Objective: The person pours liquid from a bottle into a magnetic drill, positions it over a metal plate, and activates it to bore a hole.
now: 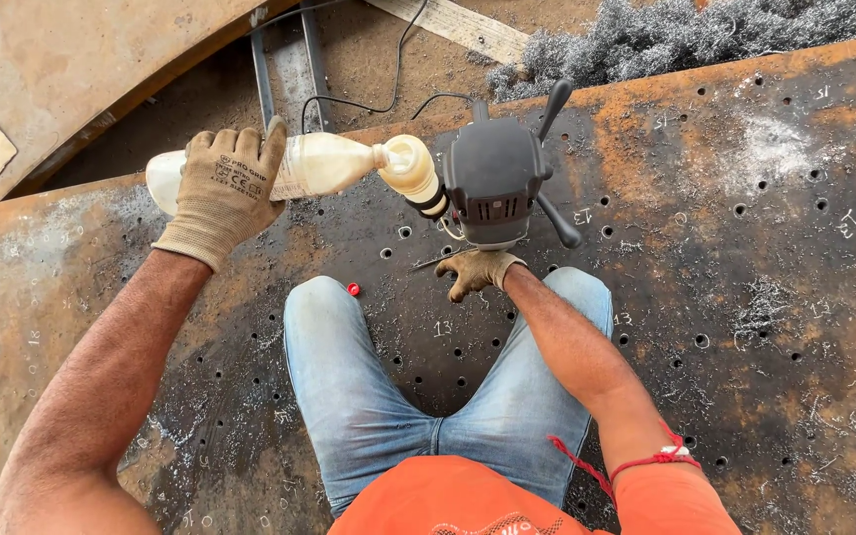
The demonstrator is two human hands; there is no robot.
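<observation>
Surface: rusty steel plate drilled with rows of small holes, person kneeling on it in jeans.
Right hand: gloved, curled at the drill's base, possibly pinching a thin rod; grip unclear.
Left hand: gloved, wrapped around a plastic bottle.
Bottle axis: near horizontal, neck pointing right, touching the pale cup on the magnetic drill.
Nearby: red cap beside the knee.
Beyond: metal shavings, cable.
</observation>
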